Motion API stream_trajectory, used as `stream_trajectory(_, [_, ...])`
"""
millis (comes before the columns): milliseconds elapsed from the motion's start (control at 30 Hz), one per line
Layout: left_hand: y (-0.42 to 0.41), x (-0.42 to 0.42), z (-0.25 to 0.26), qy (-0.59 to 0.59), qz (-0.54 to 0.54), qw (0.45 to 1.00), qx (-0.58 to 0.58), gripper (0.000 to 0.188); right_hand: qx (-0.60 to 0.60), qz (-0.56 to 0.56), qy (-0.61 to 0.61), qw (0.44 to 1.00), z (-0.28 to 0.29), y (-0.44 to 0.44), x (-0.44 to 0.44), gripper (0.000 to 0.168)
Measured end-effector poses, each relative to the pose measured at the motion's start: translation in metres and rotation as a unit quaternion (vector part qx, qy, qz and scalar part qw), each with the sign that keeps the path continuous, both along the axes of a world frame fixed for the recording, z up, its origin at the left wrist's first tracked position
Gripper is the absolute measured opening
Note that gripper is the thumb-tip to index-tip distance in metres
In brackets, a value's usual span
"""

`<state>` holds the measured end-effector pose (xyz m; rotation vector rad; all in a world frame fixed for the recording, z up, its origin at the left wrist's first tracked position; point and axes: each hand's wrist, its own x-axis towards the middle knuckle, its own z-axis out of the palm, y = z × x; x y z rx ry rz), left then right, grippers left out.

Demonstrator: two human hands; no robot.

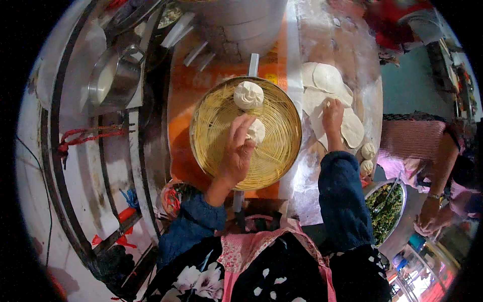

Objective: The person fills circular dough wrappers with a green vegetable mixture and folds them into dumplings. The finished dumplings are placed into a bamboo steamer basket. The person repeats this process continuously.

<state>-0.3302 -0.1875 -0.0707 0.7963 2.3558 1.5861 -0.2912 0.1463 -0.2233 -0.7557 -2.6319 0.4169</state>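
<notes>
A round woven bamboo steamer tray with a metal rim lies before me. One pleated dough bun sits near its far edge. My left hand curves its fingers and thumb around a second pleated bun, just nearer to me on the tray. Over to the right, my right hand pinches at a flat dough wrapper. That wrapper lies among several overlapping round wrappers, among them one at the far side and one at the near right, on the floured board.
Two small filled buns stand at the board's right edge. Below them is a bowl of chopped green filling with a spoon. A large metal vessel stands beyond the tray. At left is a steel pot. Another person's arm is at right.
</notes>
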Motion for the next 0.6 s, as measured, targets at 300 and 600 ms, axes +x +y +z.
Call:
stream_trajectory(300, [-0.002,-0.015,-0.012,-0.113,0.035,0.987,0.104,0.049,-0.124,-0.167,-0.078,0.975,-0.006,-0.002,-0.009,0.026])
stream_trajectory(600, [0.029,-0.084,-0.017,0.047,0.016,0.999,-0.017,0.036,-0.237,-0.071,0.129,0.96,0.074,-0.054,0.023,0.018])
